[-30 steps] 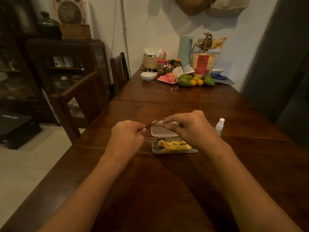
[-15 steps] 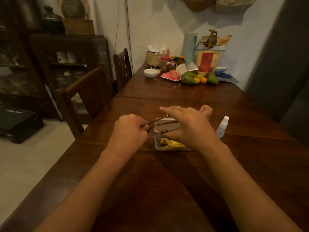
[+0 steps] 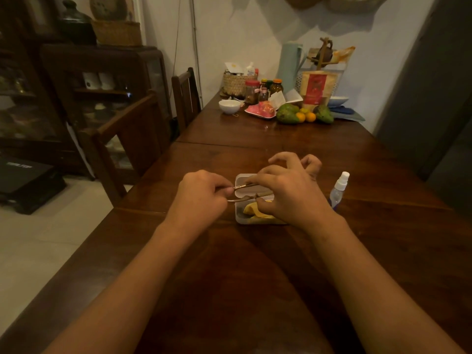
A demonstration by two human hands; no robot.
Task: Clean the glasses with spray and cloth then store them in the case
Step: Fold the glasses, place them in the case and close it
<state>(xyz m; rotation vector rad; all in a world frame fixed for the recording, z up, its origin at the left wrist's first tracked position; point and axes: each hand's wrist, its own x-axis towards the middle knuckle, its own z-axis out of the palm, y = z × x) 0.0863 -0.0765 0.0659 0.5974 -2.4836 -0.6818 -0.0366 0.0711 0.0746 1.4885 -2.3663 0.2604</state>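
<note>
My right hand (image 3: 288, 192) has curled from flat and now pinches the glasses (image 3: 241, 186). My left hand (image 3: 201, 198) pinches their 9 o'clock end over the case (image 3: 245, 193). I'm folding them, and storage looks close.

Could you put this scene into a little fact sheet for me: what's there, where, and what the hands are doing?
surface: wooden table
glasses: held over the case
left hand: grips the glasses' left end
right hand: pinches their right side
case: open, on the table
cloth: yellow, inside the case
spray bottle: upright, right of the case, untouched
</note>
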